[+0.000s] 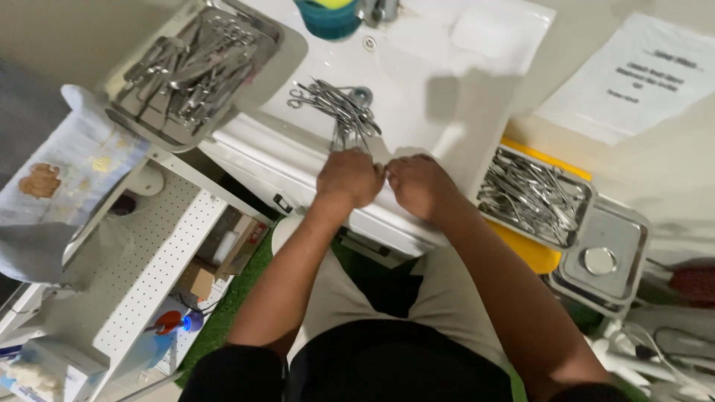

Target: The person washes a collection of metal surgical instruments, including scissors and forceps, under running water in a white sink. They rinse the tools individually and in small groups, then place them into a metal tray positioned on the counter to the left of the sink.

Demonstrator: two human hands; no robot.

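My left hand (pixel 347 179) and my right hand (pixel 418 184) are side by side over the front rim of a white sink (pixel 417 97), fingers curled, knuckles up. Both close on the handle ends of a bundle of steel scissors-like instruments (pixel 339 110) that lies fanned out in the basin just beyond my fingers. What exactly each hand pinches is hidden under the knuckles.
A steel tray of instruments (pixel 190 67) rests at the sink's left. Right of the sink, a second steel tray of instruments (pixel 532 195) sits on a yellow surface, with a steel lid (pixel 605 257) beside it. A teal cup (pixel 328 18) and a paper sheet (pixel 633 74) lie farther back. A white shelf unit (pixel 141 260) stands at left.
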